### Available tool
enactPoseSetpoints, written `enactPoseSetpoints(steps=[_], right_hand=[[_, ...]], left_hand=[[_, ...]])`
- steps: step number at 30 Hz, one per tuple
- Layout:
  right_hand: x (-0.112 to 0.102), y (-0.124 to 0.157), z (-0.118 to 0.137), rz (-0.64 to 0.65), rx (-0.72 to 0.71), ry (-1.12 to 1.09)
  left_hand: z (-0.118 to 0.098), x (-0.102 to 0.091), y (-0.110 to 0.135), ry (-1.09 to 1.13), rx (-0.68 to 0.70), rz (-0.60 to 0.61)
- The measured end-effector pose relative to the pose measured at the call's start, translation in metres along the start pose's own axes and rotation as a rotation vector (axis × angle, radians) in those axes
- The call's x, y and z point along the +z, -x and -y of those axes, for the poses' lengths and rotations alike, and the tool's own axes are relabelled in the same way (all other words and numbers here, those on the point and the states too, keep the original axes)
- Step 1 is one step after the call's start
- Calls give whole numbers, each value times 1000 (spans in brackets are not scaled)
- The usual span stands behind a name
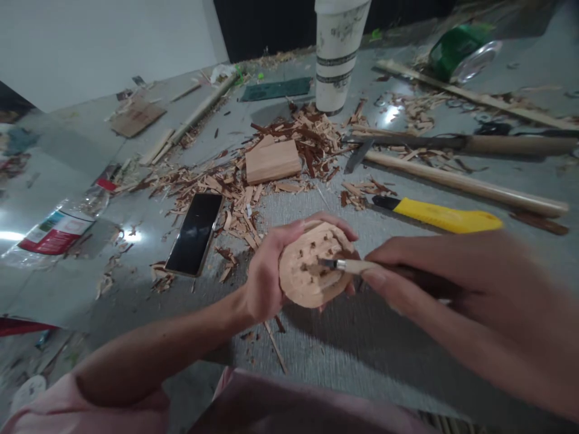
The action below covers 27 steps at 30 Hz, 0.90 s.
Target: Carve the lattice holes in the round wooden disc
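My left hand (265,274) is wrapped round a pale, rounded piece of wood (298,286) whose upper face has several small holes and carved grooves. Its fingers curl behind the far edge and underneath. In my right hand (434,277) is a carving knife (353,266) with a light wooden handle and a short metal blade. The blade tip touches or hovers just over the holed face; I cannot tell which. Part of the handle is hidden within my right hand, which is slightly blurred.
Wood shavings (312,138) lie round a flat wood block (274,161). A phone (194,234) and a plastic bottle (67,223) are on the left. Behind stands a paper cup (337,60). A yellow utility knife (443,215), a hammer (461,181) and a green bottle (461,53) lie on the right.
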State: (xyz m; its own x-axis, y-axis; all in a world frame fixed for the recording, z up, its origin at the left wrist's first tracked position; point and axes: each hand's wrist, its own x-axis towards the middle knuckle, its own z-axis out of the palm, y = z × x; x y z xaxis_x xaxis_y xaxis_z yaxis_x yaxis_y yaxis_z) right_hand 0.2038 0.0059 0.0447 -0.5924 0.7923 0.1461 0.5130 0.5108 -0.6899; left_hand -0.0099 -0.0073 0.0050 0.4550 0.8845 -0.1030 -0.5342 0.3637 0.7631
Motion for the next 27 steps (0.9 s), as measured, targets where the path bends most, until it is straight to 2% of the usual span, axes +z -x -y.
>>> enactPoseSetpoints(steps=[10, 16, 21, 27], right_hand=[[14, 2, -4, -67, -79, 93], [12, 1, -4, -107, -125, 180], [9, 1, -7, -117, -191, 283], [9, 4, -9, -115, -217, 336]], left_hand=[[8, -4, 0, 69, 32, -49], [10, -8, -3, 129, 21, -40], [10, -14, -4, 101, -14, -40], [5, -11, -3, 54, -18, -25]])
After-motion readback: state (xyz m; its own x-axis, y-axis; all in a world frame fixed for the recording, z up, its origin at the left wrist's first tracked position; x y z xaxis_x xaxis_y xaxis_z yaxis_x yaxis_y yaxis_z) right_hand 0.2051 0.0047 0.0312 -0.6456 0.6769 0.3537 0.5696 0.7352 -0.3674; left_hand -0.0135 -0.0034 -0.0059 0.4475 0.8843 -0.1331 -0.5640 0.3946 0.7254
